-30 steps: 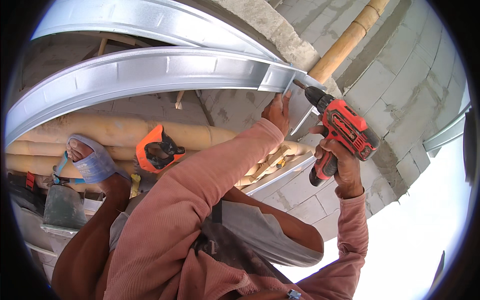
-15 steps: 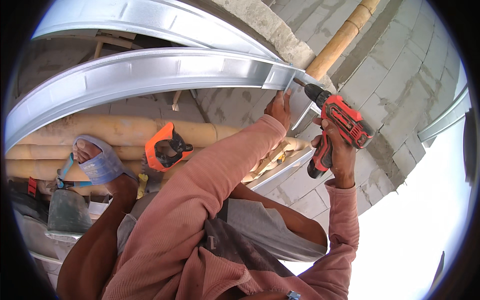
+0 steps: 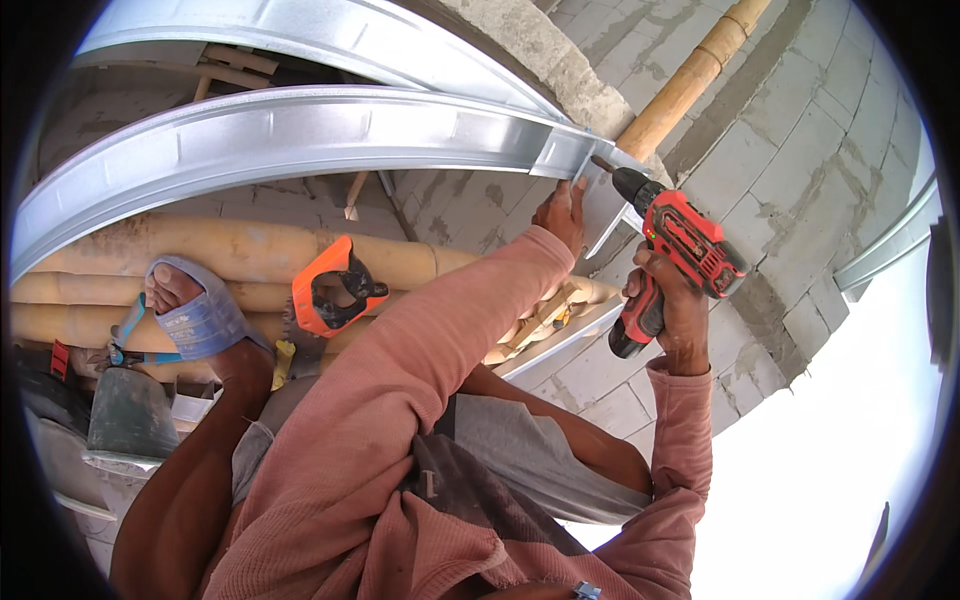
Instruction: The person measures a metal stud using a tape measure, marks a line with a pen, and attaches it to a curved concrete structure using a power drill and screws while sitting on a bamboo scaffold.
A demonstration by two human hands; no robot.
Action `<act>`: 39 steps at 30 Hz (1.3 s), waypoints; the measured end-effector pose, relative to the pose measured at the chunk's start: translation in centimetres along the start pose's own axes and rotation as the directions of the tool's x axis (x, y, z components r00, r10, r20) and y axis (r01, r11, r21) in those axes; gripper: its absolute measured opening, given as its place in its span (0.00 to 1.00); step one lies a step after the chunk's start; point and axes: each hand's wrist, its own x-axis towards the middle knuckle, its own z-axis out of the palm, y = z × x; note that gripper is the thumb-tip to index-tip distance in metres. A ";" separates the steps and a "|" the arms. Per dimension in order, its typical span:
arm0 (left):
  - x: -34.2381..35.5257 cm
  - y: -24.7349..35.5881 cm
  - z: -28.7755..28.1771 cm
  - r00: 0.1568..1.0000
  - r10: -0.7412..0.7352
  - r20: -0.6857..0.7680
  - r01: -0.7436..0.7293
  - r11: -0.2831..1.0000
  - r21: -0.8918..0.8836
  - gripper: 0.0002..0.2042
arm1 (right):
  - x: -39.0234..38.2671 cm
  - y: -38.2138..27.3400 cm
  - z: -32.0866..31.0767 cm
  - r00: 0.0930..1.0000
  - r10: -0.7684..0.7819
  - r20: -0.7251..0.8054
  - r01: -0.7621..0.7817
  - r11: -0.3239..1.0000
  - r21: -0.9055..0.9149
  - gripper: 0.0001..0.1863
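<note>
In my right hand (image 3: 675, 305) is a red and black cordless drill (image 3: 690, 240), its handle wrapped by my fingers. The drill's bit points up and left, with its tip by the joint at the end of a curved silver metal channel (image 3: 330, 128). Whether the tip touches the metal I cannot tell. My left hand (image 3: 562, 215) grips the channel's lower edge beside that joint, fingertips on the metal and the thumb side partly hidden. A flat metal piece (image 3: 603, 205) lies just right of those fingers.
Bamboo poles (image 3: 230, 245) run beneath my sandalled foot (image 3: 195, 305). On them rests a handsaw with an orange handle (image 3: 318, 290); blue-handled pliers (image 3: 125, 335) and a dark bucket (image 3: 132, 410) are at left. A bamboo pole (image 3: 690, 75) rises past the block wall (image 3: 800, 180). A bright drop opens at lower right.
The view has shifted slightly. The drill's base has swung a little left, and a small light now shows on its body. My left hand stays at the joint.
</note>
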 end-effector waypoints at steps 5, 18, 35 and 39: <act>0.1 0.3 -0.2 0.998 -0.043 0.043 0.042 0.999 0.013 0.29 | -0.1 -0.2 0.5 1.000 -0.024 0.000 0.024 1.000 0.012 0.09; 0.4 -0.1 -0.2 0.998 -0.056 -0.005 0.056 0.997 0.057 0.27 | -0.4 -0.9 0.9 1.000 0.009 -0.021 -0.010 1.000 -0.026 0.10; 1.2 -1.0 1.2 1.000 -0.021 0.004 0.021 0.997 0.070 0.25 | -0.4 -0.6 -0.2 0.999 -0.033 0.040 0.038 0.990 -0.135 0.11; 1.2 -1.2 0.7 1.000 0.003 -0.003 -0.003 1.000 0.010 0.25 | -1.0 -1.3 1.5 0.997 -0.074 0.022 0.075 0.994 -0.074 0.10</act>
